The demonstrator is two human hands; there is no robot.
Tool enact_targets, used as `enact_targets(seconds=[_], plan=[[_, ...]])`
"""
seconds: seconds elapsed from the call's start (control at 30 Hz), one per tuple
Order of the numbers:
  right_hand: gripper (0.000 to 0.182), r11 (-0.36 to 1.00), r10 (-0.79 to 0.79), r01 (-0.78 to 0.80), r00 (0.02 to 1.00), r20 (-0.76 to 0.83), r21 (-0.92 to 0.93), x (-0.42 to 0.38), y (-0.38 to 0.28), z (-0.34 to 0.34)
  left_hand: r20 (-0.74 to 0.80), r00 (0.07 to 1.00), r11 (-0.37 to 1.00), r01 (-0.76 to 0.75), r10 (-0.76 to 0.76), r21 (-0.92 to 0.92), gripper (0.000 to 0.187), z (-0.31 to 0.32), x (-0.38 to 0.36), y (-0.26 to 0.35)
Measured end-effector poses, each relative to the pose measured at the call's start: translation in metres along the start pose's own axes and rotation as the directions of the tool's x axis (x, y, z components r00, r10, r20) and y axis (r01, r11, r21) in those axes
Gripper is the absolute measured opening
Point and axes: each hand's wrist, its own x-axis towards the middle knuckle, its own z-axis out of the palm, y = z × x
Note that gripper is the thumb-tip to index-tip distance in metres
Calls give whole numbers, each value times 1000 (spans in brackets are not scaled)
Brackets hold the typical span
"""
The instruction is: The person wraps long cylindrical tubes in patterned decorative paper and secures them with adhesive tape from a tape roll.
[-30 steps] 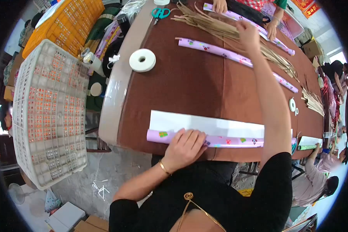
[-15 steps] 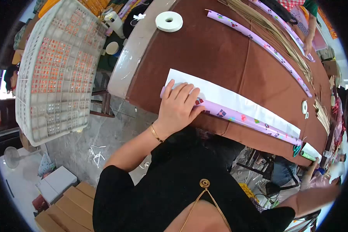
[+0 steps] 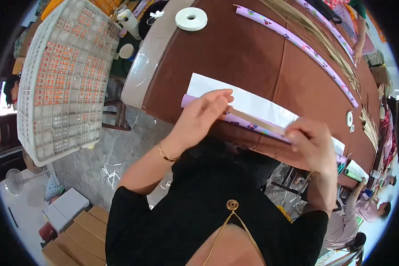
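A thin tan strip (image 3: 259, 122) stretches between my hands above the table. My left hand (image 3: 204, 115) has its fingers bent together around the strip's left end. At the strip's other end, my right hand (image 3: 314, 144) is closed, slightly blurred by motion. Beneath them lies a purple patterned roll (image 3: 237, 120) along the table's near edge, with a white sheet (image 3: 248, 101) spreading out behind it. My right hand covers part of the roll and sheet.
On the brown tabletop (image 3: 226, 57) are a white tape roll (image 3: 191, 19), another patterned roll (image 3: 307, 47), long tan strips (image 3: 317, 33) and a smaller tape ring (image 3: 350, 119). A white crate (image 3: 68, 84) stands left. A co-worker's hand (image 3: 358, 49) rests on a roll at the far side.
My left hand has lifted off the purple roll and its fingers have closed. My right hand has come in from the lower right, and the tan strip now spans both hands.
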Motion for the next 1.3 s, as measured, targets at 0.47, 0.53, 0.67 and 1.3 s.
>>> enact_targets(seconds=[0.47, 0.53, 0.67, 1.3], plan=[[15, 997, -60, 50, 987, 150, 65, 88, 33, 49, -127, 992, 963, 32, 2, 266, 20, -52, 19, 13], [15, 989, -115, 121, 991, 68, -87, 92, 37, 56, -157, 986, 935, 4, 56, 355, 20, -56, 21, 11], [15, 983, -169, 169, 986, 4, -75, 95, 35, 71, -203, 975, 873, 21, 91, 488, 28, -65, 24, 14], [30, 680, -647, 577, 763, 1, -453, 120, 56, 72, -275, 953, 783, 71, 130, 618, 44, -81, 54, 4]])
